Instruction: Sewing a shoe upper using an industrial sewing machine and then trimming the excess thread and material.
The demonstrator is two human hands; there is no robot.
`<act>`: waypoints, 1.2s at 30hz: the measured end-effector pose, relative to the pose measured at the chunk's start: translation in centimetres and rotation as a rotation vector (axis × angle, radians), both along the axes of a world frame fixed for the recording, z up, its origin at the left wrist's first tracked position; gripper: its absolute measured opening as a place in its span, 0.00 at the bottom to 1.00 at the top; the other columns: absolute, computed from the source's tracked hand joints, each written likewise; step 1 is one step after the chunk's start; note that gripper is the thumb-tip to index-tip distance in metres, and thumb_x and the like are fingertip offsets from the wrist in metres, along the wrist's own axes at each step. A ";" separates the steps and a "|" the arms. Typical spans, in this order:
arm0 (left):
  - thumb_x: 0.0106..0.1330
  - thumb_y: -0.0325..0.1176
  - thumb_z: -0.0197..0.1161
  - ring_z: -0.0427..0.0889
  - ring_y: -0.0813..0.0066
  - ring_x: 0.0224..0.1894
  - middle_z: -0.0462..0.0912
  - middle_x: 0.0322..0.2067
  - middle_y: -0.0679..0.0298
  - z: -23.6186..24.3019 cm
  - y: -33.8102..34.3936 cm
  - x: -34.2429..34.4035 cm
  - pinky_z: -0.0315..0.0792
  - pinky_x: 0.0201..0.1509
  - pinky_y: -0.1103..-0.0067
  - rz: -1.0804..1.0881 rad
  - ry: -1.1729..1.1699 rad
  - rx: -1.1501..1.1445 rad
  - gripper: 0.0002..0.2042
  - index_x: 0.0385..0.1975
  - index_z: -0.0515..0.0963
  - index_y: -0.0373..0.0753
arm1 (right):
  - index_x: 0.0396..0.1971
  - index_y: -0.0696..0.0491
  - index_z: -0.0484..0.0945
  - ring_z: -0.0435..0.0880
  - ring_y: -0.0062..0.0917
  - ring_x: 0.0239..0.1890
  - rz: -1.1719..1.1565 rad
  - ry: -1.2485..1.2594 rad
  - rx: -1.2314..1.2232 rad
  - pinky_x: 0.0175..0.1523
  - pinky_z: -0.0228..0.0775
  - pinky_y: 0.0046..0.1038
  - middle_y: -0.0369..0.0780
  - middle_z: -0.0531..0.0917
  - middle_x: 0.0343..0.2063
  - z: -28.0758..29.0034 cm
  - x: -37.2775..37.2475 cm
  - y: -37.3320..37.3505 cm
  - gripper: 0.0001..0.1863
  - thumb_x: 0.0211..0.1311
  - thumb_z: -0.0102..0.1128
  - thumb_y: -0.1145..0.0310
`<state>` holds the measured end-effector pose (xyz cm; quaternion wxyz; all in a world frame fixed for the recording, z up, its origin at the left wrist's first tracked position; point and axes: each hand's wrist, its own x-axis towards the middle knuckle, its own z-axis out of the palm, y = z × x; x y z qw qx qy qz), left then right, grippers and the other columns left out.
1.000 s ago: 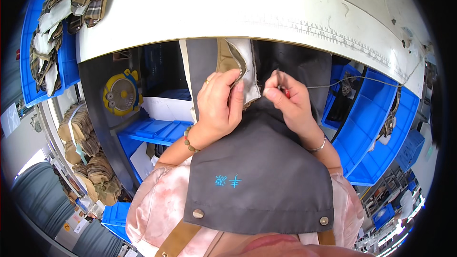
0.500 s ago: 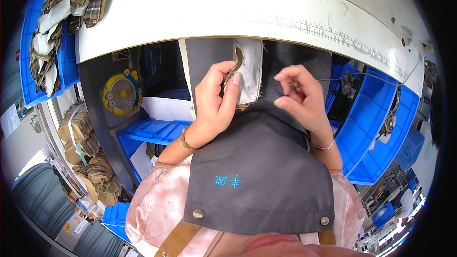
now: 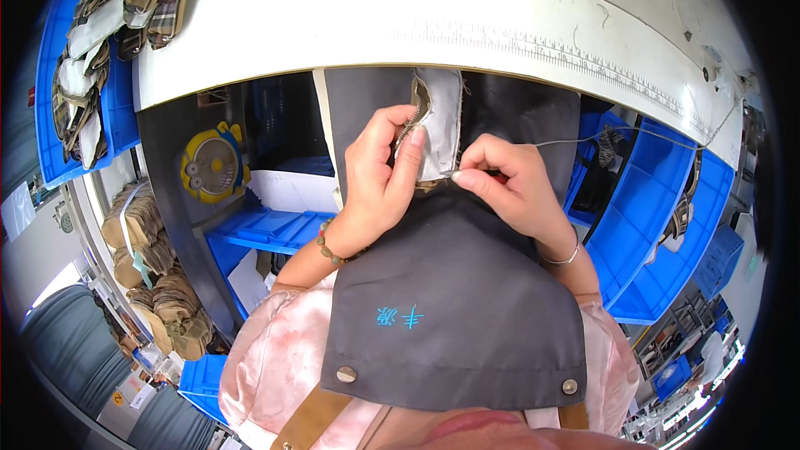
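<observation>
My left hand (image 3: 377, 173) pinches a zippered fabric piece (image 3: 442, 129) between thumb and fingers, over the apron on my lap. The piece has a whitish lining side up and frayed edges. Along its left side curves a metal zipper (image 3: 407, 128), partly under my fingers. My right hand (image 3: 510, 182) is closed around a small thin tool (image 3: 449, 173), whose grey tip meets the lower right corner of the fabric. Most of that tool is hidden in the fingers; a bit of red shows there. A dark cord (image 3: 617, 128) leads from this hand off to the right.
Ahead runs the edge of a white table (image 3: 333, 25) with a printed ruler scale. A blue bin (image 3: 121, 112) of plaid pieces hangs at far left, above tied bundles (image 3: 133, 217). Blue bins (image 3: 637, 208) stand right. A yellow fan (image 3: 210, 165) sits under the table.
My right hand has moved left and closed its fingers, bringing the tool's tip to the fabric corner. The left hand and fabric have shifted only slightly.
</observation>
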<state>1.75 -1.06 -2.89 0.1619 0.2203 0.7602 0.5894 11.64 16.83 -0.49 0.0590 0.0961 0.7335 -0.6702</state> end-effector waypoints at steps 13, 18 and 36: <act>0.80 0.45 0.45 0.74 0.86 0.39 0.80 0.36 0.67 0.2 -0.6 -0.6 0.69 0.44 0.86 -0.071 -0.424 0.171 0.21 0.48 0.75 0.31 | 0.37 0.56 0.81 0.79 0.22 0.27 -0.831 0.280 1.075 0.36 0.70 0.20 0.36 0.81 0.28 0.6 -1.6 9.0 0.10 0.61 0.69 0.67; 0.80 0.47 0.45 0.78 0.83 0.42 0.83 0.41 0.64 0.1 -0.7 -0.8 0.72 0.49 0.83 -0.103 -0.606 0.285 0.23 0.52 0.75 0.30 | 0.38 0.56 0.82 0.80 0.38 0.42 -0.631 0.417 1.358 0.50 0.70 0.33 0.43 0.82 0.37 1.0 -2.6 9.0 0.11 0.57 0.69 0.68; 0.74 0.24 0.53 0.67 0.87 0.31 0.69 0.26 0.72 0.7 -0.1 -0.7 0.64 0.39 0.87 -0.079 -0.523 0.268 0.15 0.58 0.65 0.34 | 0.24 0.57 0.74 0.69 0.12 0.19 -0.377 0.118 0.341 0.26 0.61 0.17 0.33 0.73 0.18 -0.4 -1.7 1.5 0.06 0.56 0.62 0.77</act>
